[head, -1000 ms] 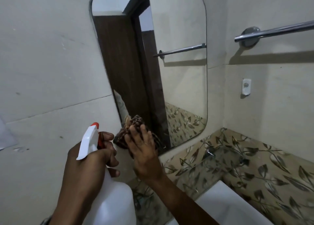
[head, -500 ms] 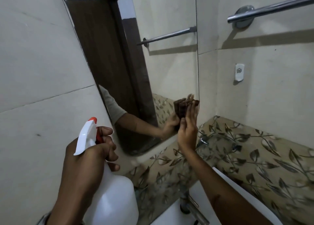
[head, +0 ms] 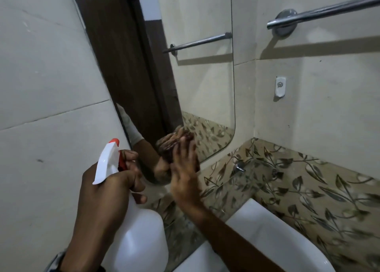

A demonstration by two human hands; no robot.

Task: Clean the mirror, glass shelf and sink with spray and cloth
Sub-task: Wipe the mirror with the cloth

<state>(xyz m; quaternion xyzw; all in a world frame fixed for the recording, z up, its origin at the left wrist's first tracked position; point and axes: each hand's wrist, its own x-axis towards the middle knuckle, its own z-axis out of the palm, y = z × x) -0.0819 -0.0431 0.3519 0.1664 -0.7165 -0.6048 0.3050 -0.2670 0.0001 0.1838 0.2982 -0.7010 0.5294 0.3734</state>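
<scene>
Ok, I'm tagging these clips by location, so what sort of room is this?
Most likely a bathroom: a mirror is fixed to the tiled wall above a white sink, with a chrome towel rail beside it.

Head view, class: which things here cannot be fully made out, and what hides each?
In the head view:
cloth: mostly covered by the right hand pressing it on the mirror.
mirror: top cut off by the upper edge.
spray bottle: base cut off at the bottom edge; left hand covers its neck.
sink: basin hidden by the right forearm and bottom edge.
white wall fitting: emblem too small to read.
</scene>
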